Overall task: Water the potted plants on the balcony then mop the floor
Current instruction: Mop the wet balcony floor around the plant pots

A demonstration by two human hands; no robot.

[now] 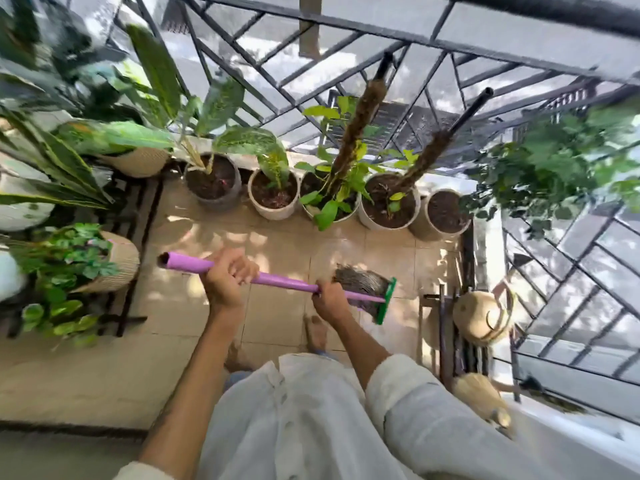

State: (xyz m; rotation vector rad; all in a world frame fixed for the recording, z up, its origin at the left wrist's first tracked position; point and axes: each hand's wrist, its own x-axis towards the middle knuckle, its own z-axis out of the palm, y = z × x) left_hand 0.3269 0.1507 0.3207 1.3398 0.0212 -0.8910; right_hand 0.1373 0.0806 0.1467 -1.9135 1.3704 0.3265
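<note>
Head view: mop [363,289], centre frame, handle lying left-right, head on tiles [277,233] at right. Left hand [227,275] grips upper handle; right hand [330,299] grips nearest the head.

One view only — a wide-angle camera worn on the person's head, looking steeply down and forward over the chest and both forearms. The left hand [227,278] and right hand [330,301] sit near the frame's middle, close below the lens, with the tiled floor [277,244] beneath them. Farther ahead stands the row of pots [273,195], and the railing [346,64] bends across the top — straight bars curve toward the edges.
</note>
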